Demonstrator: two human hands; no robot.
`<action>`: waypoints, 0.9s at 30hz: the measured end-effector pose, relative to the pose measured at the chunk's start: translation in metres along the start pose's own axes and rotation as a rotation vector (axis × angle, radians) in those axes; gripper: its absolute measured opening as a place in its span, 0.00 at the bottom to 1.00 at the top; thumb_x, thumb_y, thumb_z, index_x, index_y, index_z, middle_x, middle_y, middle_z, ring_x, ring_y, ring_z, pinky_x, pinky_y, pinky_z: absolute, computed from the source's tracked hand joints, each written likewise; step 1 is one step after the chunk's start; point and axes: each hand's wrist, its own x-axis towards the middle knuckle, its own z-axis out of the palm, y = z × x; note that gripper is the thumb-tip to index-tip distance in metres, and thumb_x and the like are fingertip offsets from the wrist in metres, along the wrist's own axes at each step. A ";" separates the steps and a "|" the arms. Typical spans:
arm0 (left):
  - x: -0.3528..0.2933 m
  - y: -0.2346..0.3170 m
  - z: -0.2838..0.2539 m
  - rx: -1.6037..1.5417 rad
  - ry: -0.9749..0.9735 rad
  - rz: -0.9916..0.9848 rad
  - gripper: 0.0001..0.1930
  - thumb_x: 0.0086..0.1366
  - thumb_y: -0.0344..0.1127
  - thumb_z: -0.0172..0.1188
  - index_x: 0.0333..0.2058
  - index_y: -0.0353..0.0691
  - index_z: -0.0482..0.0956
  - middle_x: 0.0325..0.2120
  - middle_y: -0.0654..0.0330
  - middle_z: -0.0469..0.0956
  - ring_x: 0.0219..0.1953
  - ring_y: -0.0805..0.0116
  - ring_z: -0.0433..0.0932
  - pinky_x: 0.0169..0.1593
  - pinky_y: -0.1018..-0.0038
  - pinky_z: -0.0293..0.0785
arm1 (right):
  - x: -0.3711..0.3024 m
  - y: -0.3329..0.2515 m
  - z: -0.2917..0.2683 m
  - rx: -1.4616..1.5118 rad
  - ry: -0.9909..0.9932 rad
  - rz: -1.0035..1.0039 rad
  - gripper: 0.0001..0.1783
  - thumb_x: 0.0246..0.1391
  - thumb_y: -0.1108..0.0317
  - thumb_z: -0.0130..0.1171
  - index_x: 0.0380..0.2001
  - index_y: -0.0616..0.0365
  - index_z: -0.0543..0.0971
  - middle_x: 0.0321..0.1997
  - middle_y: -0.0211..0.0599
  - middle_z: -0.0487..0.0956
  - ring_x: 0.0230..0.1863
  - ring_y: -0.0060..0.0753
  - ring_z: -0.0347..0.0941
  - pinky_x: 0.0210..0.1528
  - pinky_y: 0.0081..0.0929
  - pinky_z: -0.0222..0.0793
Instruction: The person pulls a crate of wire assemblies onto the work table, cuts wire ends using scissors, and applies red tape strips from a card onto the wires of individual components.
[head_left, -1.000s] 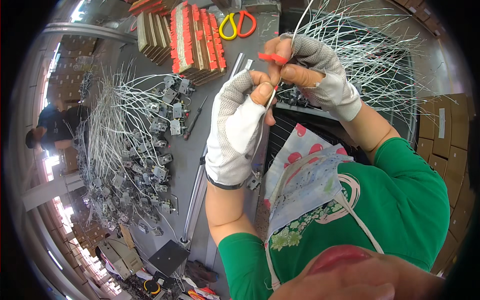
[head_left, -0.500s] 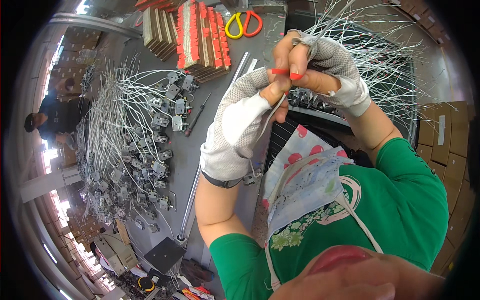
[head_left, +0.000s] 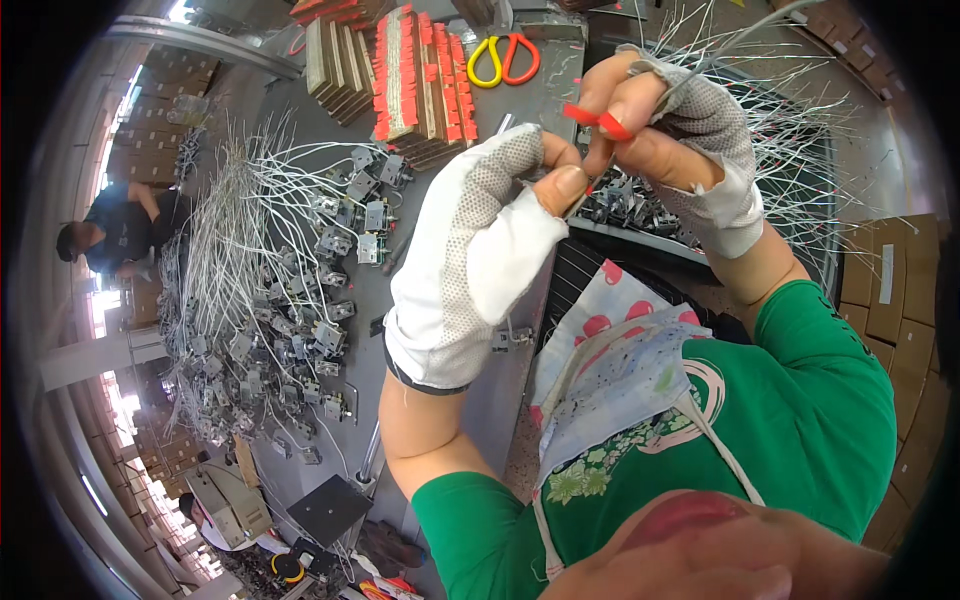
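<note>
Both hands are raised in front of me in fingerless-tipped white dotted gloves. My left hand (head_left: 470, 240) is closed, its thumb pressed against the index finger on a thin wire end with a small red spot. Close beside it, my right hand (head_left: 695, 150) pinches a short red strip, probably tape (head_left: 614, 127), whose two ends stick out around the fingertips. A grey cable (head_left: 722, 46) runs from behind the right hand to the upper right. A small metal part (head_left: 512, 338) hangs or lies below my left wrist; which one, I cannot tell.
White-wired metal switch-like parts (head_left: 285, 330) are heaped on the grey table. Beyond stand wooden blocks with red tape strips (head_left: 405, 85) and red-and-yellow-handled scissors (head_left: 503, 62). A black bin of wired parts (head_left: 635, 215) is at right. Another person (head_left: 115, 230) is at far left.
My hands have drawn slightly apart; the left moved down and left, the right a little rightward. The red strip stays in the right fingers and is now bent. The view has shifted slightly.
</note>
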 end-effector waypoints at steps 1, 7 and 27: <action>0.000 0.001 0.000 0.041 0.010 0.054 0.10 0.64 0.36 0.60 0.35 0.33 0.77 0.24 0.67 0.72 0.28 0.80 0.66 0.34 0.81 0.64 | 0.001 -0.001 0.001 -0.001 0.000 -0.003 0.07 0.54 0.68 0.63 0.36 0.57 0.78 0.46 0.44 0.74 0.35 0.28 0.76 0.40 0.26 0.73; -0.005 0.004 -0.001 0.120 0.060 0.091 0.12 0.64 0.35 0.62 0.40 0.31 0.79 0.33 0.62 0.79 0.37 0.75 0.74 0.46 0.80 0.69 | 0.009 -0.002 0.000 -0.021 0.012 -0.005 0.06 0.52 0.74 0.63 0.35 0.59 0.78 0.48 0.47 0.74 0.36 0.29 0.77 0.40 0.27 0.74; -0.001 -0.017 0.005 0.186 0.198 0.290 0.05 0.55 0.24 0.66 0.32 0.33 0.82 0.24 0.62 0.77 0.27 0.76 0.74 0.33 0.80 0.69 | 0.025 0.000 0.000 -0.104 0.046 0.053 0.10 0.46 0.73 0.68 0.33 0.62 0.80 0.45 0.40 0.76 0.41 0.26 0.74 0.43 0.24 0.72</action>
